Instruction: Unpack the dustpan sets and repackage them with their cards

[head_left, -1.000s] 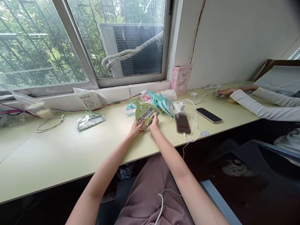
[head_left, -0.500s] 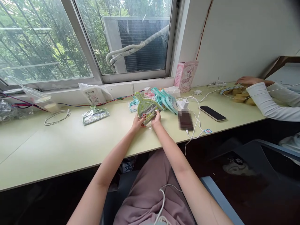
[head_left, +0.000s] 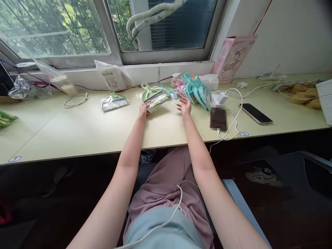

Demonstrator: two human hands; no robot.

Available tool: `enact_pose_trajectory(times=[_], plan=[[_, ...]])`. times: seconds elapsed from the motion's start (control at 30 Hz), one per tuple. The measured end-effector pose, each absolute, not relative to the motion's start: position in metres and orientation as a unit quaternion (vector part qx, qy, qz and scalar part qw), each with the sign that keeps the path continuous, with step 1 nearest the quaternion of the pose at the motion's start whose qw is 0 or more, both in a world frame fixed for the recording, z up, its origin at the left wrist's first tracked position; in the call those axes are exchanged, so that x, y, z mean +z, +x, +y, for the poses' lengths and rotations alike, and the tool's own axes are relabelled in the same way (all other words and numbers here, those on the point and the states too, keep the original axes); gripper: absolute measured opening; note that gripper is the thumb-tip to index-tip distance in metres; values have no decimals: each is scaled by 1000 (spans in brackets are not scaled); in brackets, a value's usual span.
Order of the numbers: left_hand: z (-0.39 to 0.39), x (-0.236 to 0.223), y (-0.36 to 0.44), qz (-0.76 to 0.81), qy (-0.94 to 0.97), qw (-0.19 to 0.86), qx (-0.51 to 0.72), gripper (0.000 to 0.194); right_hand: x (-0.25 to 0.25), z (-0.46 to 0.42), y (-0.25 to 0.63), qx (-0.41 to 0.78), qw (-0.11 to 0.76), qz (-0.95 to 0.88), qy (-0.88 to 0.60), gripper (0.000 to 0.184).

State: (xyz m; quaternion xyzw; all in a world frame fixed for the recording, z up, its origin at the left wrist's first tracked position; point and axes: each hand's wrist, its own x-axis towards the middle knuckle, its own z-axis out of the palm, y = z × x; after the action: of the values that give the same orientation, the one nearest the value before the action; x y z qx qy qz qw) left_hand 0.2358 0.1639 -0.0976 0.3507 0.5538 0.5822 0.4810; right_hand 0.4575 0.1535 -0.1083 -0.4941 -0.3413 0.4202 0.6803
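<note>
My left hand [head_left: 143,110] grips the near edge of a green mini dustpan-and-brush set [head_left: 153,95] in clear wrapping, holding it low over the pale green desk [head_left: 77,131]. My right hand [head_left: 184,105] hovers just right of it with fingers spread and holds nothing. Right behind that hand lies a pile of teal and pink dustpan sets [head_left: 193,88]. Another wrapped green set [head_left: 114,100] lies to the left on the desk.
A phone [head_left: 255,113], a charger with white cables [head_left: 223,100] and a blurred dark object [head_left: 218,118] lie to the right. A pink box [head_left: 233,57] leans on the wall. A coiled white cable [head_left: 75,100] and plastic bags [head_left: 111,77] sit by the window sill.
My right hand has let go of the green set and opened; my left hand now holds it alone, further left. The camera has tilted down, and the other person's arm has left view.
</note>
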Motion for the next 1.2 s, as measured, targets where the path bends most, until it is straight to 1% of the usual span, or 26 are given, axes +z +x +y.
enact_pose_trajectory(times=[0.1,0.17,0.23,0.33,0.4,0.47,0.67,0.87,1.03,1.2], plan=[[165,-98,229,522,358,532,563,18,-112,151,457,310,640,-482,-512,52],[161,-95,227,501,369,550,558,15,-111,144,454,260,615,-560,-491,53],[157,-93,226,503,366,552,556,15,-108,137,450,224,594,-609,-475,50],[154,-90,223,513,353,548,558,16,-106,133,448,180,564,-659,-464,40],[155,-90,221,512,347,552,559,16,-107,136,449,161,554,-674,-461,23],[156,-91,220,517,346,552,555,15,-111,143,452,162,562,-665,-464,6],[151,-93,221,556,404,531,496,13,-118,154,457,179,608,-597,-492,17],[149,-93,216,557,442,541,448,16,-111,139,452,97,575,-630,-513,22],[148,-95,213,547,448,543,453,19,-111,135,451,104,586,-629,-501,25],[144,-90,213,539,473,545,435,15,-113,141,448,128,603,-613,-494,24]])
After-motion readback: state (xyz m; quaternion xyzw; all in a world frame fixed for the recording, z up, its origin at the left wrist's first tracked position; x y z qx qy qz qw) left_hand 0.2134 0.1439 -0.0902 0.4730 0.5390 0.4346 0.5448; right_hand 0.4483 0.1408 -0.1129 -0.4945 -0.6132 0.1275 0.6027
